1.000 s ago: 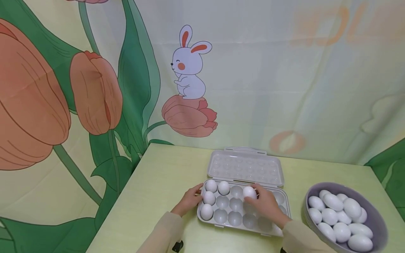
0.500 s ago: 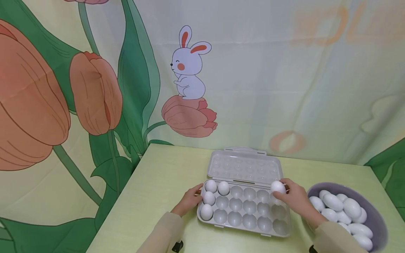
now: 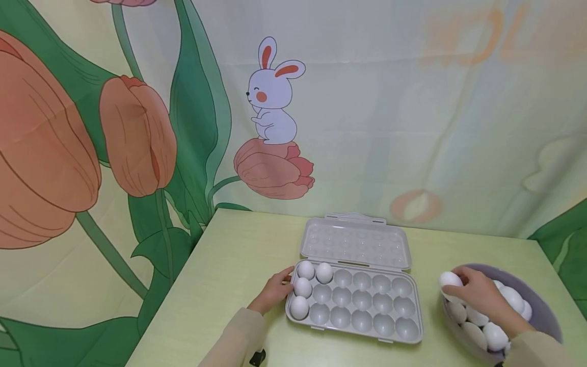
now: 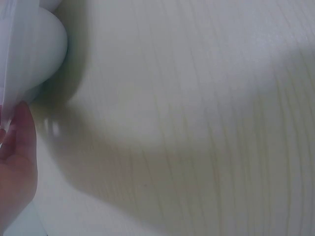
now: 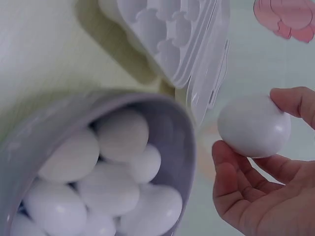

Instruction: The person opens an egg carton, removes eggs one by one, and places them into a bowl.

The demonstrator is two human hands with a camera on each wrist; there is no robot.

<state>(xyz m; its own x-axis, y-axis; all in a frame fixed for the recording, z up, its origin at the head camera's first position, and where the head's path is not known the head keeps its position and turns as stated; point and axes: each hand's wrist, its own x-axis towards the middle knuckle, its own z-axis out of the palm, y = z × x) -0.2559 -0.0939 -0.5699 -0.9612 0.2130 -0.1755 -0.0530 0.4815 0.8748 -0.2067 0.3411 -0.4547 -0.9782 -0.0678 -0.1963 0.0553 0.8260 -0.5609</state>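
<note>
My right hand [image 3: 477, 293] pinches a white egg [image 5: 253, 126] between thumb and fingertips, over the far left rim of the bowl. The purple-grey oval bowl [image 3: 548, 318] holds several more white eggs [image 5: 109, 189], some of them hidden behind the hand in the head view. A grey plastic egg tray [image 3: 351, 332] lies with its lid [image 3: 355, 242] folded back. White eggs sit in its left column and in the second cup of the back row. At the tray's left end my left hand [image 3: 274, 291] grips the rim, its fingertips partly hidden.
Tray and bowl both stand on a pale yellow-green table [image 3: 220, 250]. A cloth backdrop [image 3: 362, 132] printed with tulips and a rabbit hangs behind the table's back edge. Between tray and bowl lies a narrow strip of tabletop.
From above the tray, my right hand has carried the egg rightward to over the bowl. The left hand and the tray have stayed in place.
</note>
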